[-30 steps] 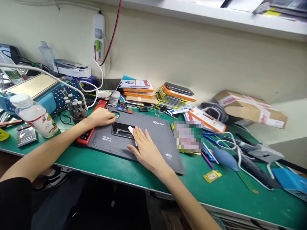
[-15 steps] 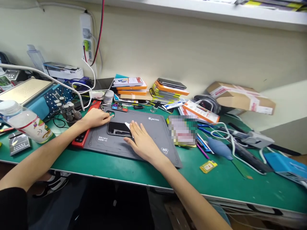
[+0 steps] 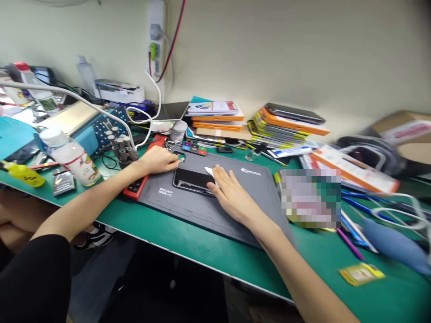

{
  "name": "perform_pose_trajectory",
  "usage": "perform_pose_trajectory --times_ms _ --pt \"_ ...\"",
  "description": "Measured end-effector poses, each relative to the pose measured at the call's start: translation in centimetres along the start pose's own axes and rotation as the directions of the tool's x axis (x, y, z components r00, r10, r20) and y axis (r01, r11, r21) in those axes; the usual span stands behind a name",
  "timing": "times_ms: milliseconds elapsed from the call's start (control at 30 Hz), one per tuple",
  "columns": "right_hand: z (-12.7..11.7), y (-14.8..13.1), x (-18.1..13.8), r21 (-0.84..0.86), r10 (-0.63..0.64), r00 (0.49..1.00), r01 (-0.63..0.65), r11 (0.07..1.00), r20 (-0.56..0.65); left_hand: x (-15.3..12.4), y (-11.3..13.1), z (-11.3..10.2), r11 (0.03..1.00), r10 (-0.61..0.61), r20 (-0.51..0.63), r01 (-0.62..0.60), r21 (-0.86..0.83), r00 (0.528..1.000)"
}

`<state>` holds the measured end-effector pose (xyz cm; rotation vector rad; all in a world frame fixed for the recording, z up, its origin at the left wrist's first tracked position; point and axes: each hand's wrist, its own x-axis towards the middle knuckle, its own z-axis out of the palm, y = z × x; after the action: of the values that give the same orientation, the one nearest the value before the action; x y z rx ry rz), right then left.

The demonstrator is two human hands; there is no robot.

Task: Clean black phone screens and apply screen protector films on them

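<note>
Head view: one right hand [image 3: 229, 193] lies flat, its grip spread and unclasped, fingers over one white wipe [image 3: 209, 171] at the right end of one black phone [image 3: 191, 178] on one grey mat [image 3: 188, 211]. Light, even pressure would serve best, without sliding the phone. One left hand [image 3: 160, 160] is curled at the mat's left; I cannot tell what its grip holds. Beyond: two piles [image 3: 218, 117] along the wall.
</note>
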<state>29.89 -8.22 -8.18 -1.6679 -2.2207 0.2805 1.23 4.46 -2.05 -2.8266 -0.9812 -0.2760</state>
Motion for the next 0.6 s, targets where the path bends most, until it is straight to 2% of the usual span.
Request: perform_pose_trajectory --times_ms 200,333,467,600 --pt "1.3 1.3 -1.5 -0.039 -0.089 0.992 0.086 0.996 -0.094 -0.2 0.3 0.5 0.999 0.03 0.004 -0.03 -0.029 1.0" --pt "0.5 0.5 -1.6 -0.047 -0.069 0.991 0.064 0.997 -0.113 -0.1 0.3 0.4 0.998 0.047 -0.026 -0.048 -0.035 0.999" --pt "-0.4 -0.6 -1.3 -0.043 -0.081 0.992 0.077 0.996 -0.094 -0.1 0.2 0.3 1.0 0.014 0.002 -0.014 -0.015 1.0" --pt "-1.1 -1.6 -1.3 -0.014 -0.074 0.978 0.073 0.997 -0.193 -0.1 0.1 0.3 1.0 0.015 0.015 -0.015 0.01 1.0"
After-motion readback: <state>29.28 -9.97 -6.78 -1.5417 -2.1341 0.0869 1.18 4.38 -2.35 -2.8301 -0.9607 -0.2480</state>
